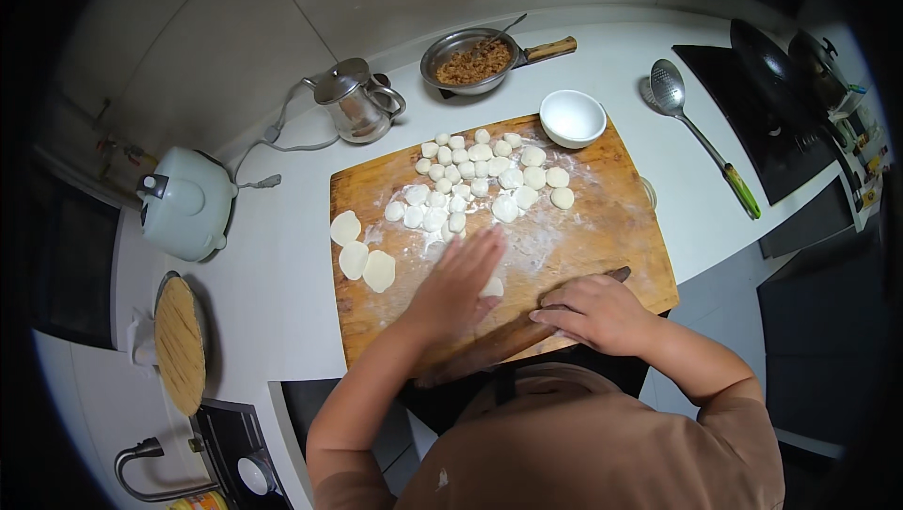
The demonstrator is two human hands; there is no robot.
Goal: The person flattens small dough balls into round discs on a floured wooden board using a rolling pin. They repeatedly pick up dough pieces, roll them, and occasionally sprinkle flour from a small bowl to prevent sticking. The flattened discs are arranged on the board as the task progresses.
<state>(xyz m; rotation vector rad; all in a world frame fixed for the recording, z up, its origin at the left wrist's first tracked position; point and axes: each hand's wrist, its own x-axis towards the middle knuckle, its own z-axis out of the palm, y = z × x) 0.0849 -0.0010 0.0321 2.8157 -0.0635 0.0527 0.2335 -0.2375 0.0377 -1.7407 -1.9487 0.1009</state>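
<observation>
My left hand [458, 282] lies flat, fingers together, pressing on a small piece of dough [491, 287] on the floured wooden board [621, 228]. My right hand [594, 310] rests on a wooden rolling pin [489, 348] that lies along the board's near edge. Several small dough pieces [480, 176] sit in a cluster at the board's far side. Three flattened dough rounds [360, 251] lie at the board's left edge.
A white bowl [572, 117] stands at the board's far right corner. Behind are a pan of minced filling [470, 62], a steel kettle [356, 101] and a pale rice cooker [186, 201]. A slotted ladle [691, 124] lies right, beside a black stove [752, 115]. A round woven mat [180, 344] lies at the left.
</observation>
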